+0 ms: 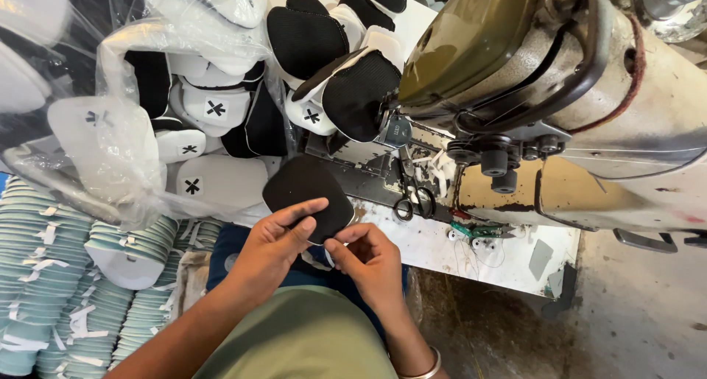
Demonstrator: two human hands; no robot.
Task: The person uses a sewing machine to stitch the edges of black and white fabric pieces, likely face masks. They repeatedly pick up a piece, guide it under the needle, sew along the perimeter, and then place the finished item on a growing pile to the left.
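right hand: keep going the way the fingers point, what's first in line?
Probably the left hand. The right hand points up-left, fingertips already on the black fabric piece both hands hold; depth is unclear from one view.

Grimy concrete floor, worn white worktable under an old olive-and-cream sewing machine.

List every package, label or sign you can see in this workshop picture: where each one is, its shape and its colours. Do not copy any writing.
Clear plastic bag: upper left, crumpled, see-through, partly covering white shoe pieces.
Small square labels: on the white shoe pieces, upper left of centre, white with a black star-like mark.
Small plate: on the sewing machine head, centre, rectangular, pale grey.
No screens or signs in view.
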